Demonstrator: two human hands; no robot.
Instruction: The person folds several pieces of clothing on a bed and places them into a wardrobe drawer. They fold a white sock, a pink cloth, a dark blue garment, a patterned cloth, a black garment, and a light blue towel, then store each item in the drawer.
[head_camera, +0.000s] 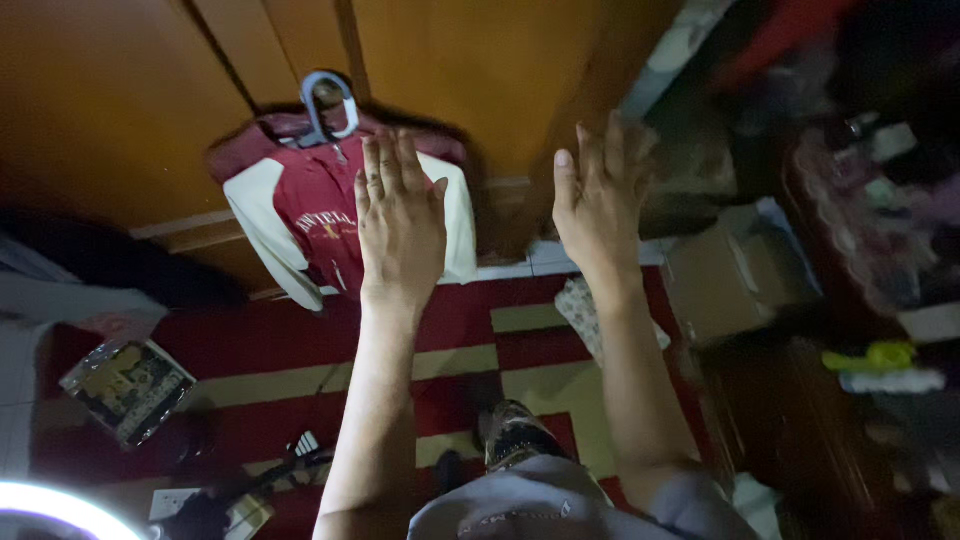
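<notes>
A red and cream shirt (330, 225) hangs on a pale hanger (328, 105) against the wooden wardrobe door (120, 110), far left. The left hand (400, 225) lies flat over the shirt, grip released, fingers straight. The right hand (600, 195) is raised to its right, also released, holding nothing.

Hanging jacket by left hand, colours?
Dark red jacket with cream side panels; head view.
</notes>
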